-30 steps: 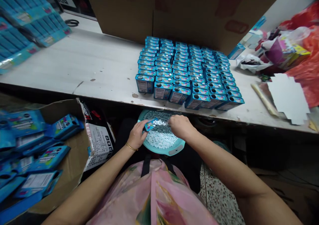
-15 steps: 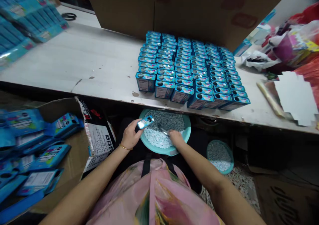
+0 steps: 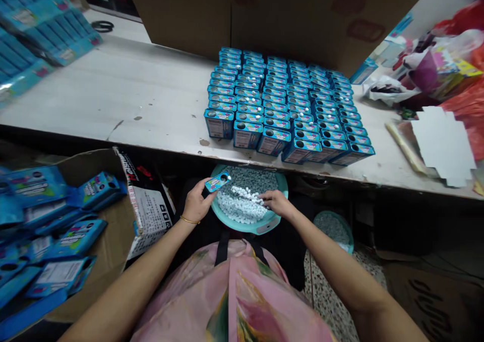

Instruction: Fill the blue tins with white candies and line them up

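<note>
My left hand (image 3: 196, 202) holds a small blue candy box (image 3: 217, 181) with a round hole at its upper end, tilted over the left rim of a teal bowl (image 3: 264, 227) on my lap. The bowl is full of small white-blue pellets (image 3: 238, 208). My right hand (image 3: 277, 202) grips a long scoop (image 3: 247, 193) loaded with a row of pellets, its tip pointing toward the box's hole. On the table above stand several rows of upright blue boxes (image 3: 283, 110) with open holes on top.
A cardboard carton (image 3: 71, 221) at my left holds several flat blue boxes. A second teal bowl (image 3: 335, 228) of pellets sits on the floor at right. Large cardboard boxes (image 3: 264, 14) stand behind the rows. White cardboard sheets (image 3: 442, 143) and plastic bags (image 3: 442, 64) lie at right.
My right hand dipped into the pellets, then rose with a filled scoop aimed at the box. My left hand lifted the box slightly up and left.
</note>
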`<state>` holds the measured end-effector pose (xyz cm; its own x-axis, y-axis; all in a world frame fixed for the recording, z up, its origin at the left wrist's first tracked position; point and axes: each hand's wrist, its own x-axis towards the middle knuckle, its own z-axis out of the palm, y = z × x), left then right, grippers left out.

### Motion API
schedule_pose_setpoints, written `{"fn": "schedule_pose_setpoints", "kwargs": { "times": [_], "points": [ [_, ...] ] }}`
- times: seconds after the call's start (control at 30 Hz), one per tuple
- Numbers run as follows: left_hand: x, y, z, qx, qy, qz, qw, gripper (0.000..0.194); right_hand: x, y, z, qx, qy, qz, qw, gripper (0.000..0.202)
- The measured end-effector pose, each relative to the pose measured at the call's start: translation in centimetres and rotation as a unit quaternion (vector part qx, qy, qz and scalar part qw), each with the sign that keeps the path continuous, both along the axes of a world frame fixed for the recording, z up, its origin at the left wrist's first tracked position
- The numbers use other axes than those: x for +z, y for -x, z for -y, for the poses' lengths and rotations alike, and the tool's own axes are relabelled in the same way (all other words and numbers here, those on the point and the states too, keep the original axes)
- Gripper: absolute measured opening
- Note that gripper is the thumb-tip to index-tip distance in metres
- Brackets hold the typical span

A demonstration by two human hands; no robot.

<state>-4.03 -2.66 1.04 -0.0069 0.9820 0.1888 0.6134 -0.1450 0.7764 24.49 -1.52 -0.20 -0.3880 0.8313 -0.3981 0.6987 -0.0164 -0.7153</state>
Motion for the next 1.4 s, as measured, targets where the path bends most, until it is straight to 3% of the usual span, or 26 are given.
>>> {"fn": "schedule_pose_setpoints", "kwargs": {
  "times": [0.13, 0.33, 0.43, 0.57, 0.73, 0.8, 0.87, 1.0, 1.13, 1.27, 1.4],
  "points": [
    [0.1, -0.9, 0.3, -0.030, -0.011, -0.024, 0.999, 0.038, 5.7, -0.2, -0.8, 0.017, -0.037, -0.007, 0.999, 0.036],
    [0.0, -1.8, 0.9, -0.081, -0.053, -0.064, 0.993, 0.042, 12.2, 3.0, -1.7, 0.114, -0.152, 0.202, 0.961, 0.029],
    [-0.1, -1.8, 1.0, -0.087, -0.063, -0.071, 0.992, 0.044, 13.7, 5.0, -1.8, 0.145, -0.158, 0.296, 0.931, 0.029],
    [-0.2, -1.5, 1.0, -0.089, -0.058, -0.072, 0.992, 0.043, 14.5, 6.5, -2.1, 0.171, -0.159, 0.332, 0.914, 0.030],
    [-0.1, -1.0, 0.6, -0.085, -0.046, -0.064, 0.993, 0.040, 15.4, 4.5, -2.6, 0.162, -0.160, 0.305, 0.925, 0.029],
    [0.1, -0.8, 0.4, -0.080, -0.037, -0.050, 0.995, 0.038, 14.7, 2.6, -2.6, 0.147, -0.162, 0.286, 0.933, 0.031],
    [0.3, -0.6, 0.3, -0.074, -0.027, -0.034, 0.996, 0.037, 12.6, 0.8, -2.4, 0.122, -0.166, 0.274, 0.940, 0.034],
    [0.3, -0.2, 0.5, -0.071, -0.006, -0.002, 0.997, 0.036, 5.4, 0.2, -1.2, 0.050, -0.117, 0.306, 0.944, 0.036],
    [0.1, 0.1, 0.7, -0.030, 0.013, 0.019, 0.999, 0.038, -1.0, 3.8, 0.5, 0.049, -0.073, 0.296, 0.951, 0.034],
    [0.1, 0.1, 0.6, -0.011, 0.016, 0.016, 1.000, 0.038, -3.8, 6.4, 1.0, 0.062, -0.043, 0.236, 0.969, 0.029],
    [0.2, 0.1, 0.4, 0.001, 0.022, 0.028, 0.999, 0.039, -4.7, 5.0, 0.4, 0.035, 0.013, 0.098, 0.994, 0.033]
  ]
}}
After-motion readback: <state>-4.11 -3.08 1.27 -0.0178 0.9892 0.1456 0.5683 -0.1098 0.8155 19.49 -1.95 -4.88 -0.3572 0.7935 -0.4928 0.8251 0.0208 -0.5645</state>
